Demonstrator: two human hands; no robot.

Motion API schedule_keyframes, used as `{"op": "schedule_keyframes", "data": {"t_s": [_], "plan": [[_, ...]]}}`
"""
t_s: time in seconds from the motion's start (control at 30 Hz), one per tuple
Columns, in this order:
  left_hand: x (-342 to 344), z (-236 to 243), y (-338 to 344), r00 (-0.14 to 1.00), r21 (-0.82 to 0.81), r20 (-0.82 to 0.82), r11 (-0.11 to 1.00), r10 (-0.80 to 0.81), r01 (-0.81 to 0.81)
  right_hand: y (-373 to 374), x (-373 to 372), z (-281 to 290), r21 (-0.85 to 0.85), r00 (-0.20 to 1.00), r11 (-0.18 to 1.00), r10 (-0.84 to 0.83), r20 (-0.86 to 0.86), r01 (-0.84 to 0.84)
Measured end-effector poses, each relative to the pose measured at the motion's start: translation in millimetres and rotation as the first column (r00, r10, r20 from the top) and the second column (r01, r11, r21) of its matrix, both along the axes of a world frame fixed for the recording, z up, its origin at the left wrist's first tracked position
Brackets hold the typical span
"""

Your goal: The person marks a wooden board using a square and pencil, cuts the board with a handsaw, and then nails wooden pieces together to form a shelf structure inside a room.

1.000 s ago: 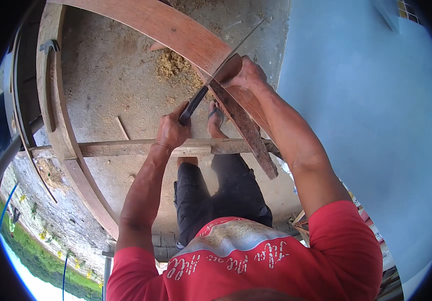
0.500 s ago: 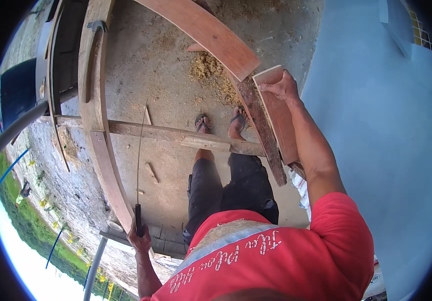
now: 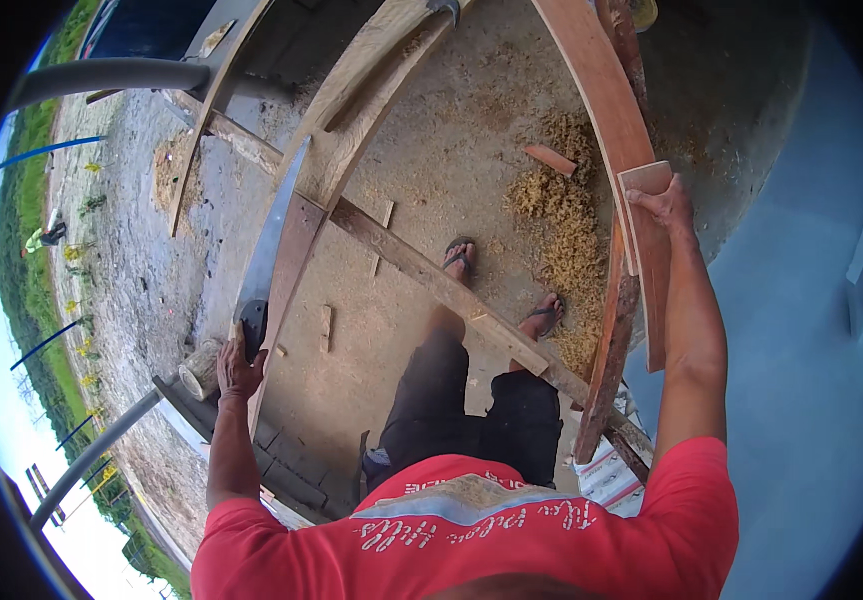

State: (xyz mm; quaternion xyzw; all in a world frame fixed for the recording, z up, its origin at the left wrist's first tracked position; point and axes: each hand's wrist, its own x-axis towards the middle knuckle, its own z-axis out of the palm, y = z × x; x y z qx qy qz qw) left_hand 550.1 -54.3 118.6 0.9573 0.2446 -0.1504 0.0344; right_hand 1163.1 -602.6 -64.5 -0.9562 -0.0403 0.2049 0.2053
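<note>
On the left, my left hand [image 3: 240, 372] is at the black handle of a handsaw [image 3: 273, 235], its fingers closed about the handle's near end. The saw's blade shows its broad side above a long plank [image 3: 284, 262]. My right hand [image 3: 667, 204] grips the far end of a short reddish board [image 3: 655, 290], thumb across its top face. That board lies against the end of a longer, curved-looking reddish board [image 3: 606, 95]. A rough dark timber [image 3: 608, 350] runs beneath them.
A wooden crossbar [image 3: 421, 268] runs across in front of my legs. A hammer [image 3: 443, 8] rests on the left plank at the far edge. Sawdust and shavings [image 3: 561, 235] pile on the floor by my feet. A pale blue surface [image 3: 781, 330] fills the right side.
The view has turned, shifting the scene. The handsaw has gone from edge-on over the floor to flat-side-up at the left plank. The short board now meets the long reddish board.
</note>
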Motion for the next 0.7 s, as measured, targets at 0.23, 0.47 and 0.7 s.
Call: {"op": "schedule_keyframes", "data": {"t_s": [0.23,0.47,0.7], "plan": [[-18,-73,58,0.882,-0.047,-0.421,0.965,0.214,-0.256,3,0,-11,0.255,0.946,0.935,-0.174,-0.273,0.245],[141,-50,57,0.682,-0.043,-0.678,0.911,0.275,-0.41,-1,-1,15,0.133,0.94,0.972,-0.147,-0.309,0.195],[402,-113,71,0.94,-0.034,0.315,0.988,-0.132,0.15,65,-44,75,-0.347,0.989,0.926,-0.149,0.023,0.148]]}}
